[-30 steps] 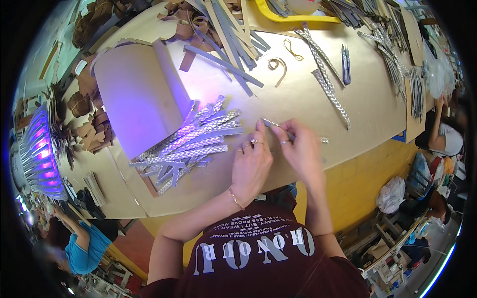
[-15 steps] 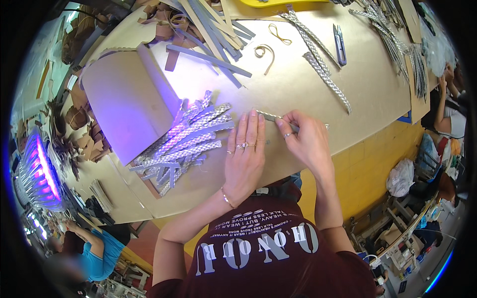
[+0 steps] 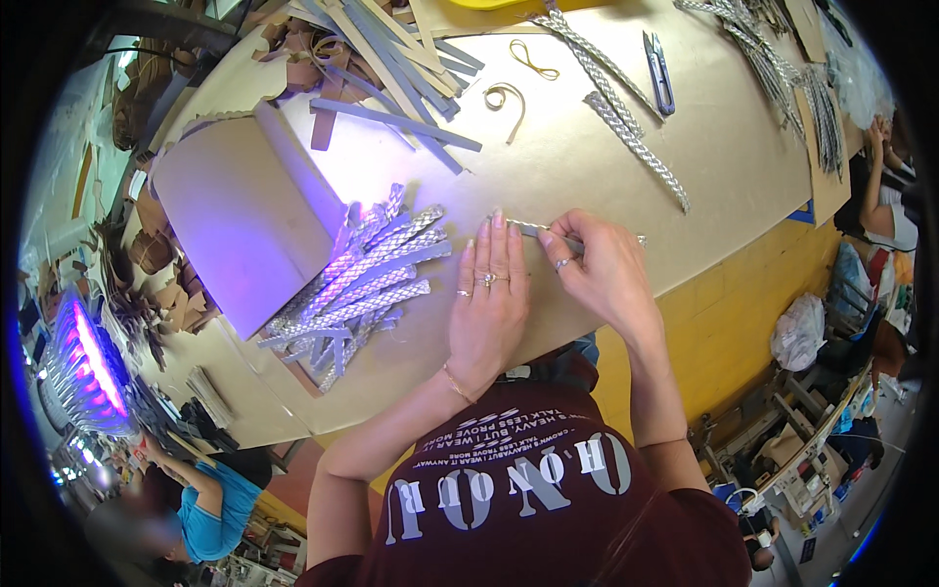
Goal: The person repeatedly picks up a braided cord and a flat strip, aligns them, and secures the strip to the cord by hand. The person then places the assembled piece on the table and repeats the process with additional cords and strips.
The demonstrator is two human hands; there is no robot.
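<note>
A narrow braided strip [image 3: 529, 229], silvery with a grey side, lies on the table in front of me. My left hand [image 3: 491, 298] rests flat, fingers stretched out, with its fingertips at the strip's left end. Farther right, my right hand [image 3: 599, 269] pinches the strip between thumb and fingers and covers much of it. The strip's other end shows just past the right knuckles. Left of my left hand, a pile of silvery braided strips [image 3: 377, 264] lies partly against a large curved brown sheet [image 3: 240, 210].
Thread snips [image 3: 659, 76] and more braided strips [image 3: 638, 147] lie at the far right. Beyond my hands are a curled tan strip [image 3: 509, 106], a thin yellow loop [image 3: 533, 61] and loose grey and beige strips [image 3: 391, 68]. A glowing lamp [image 3: 93, 357] stands at the left.
The whole view has shifted and turned slightly. Both hands stay at nearly the same places on the strip.
</note>
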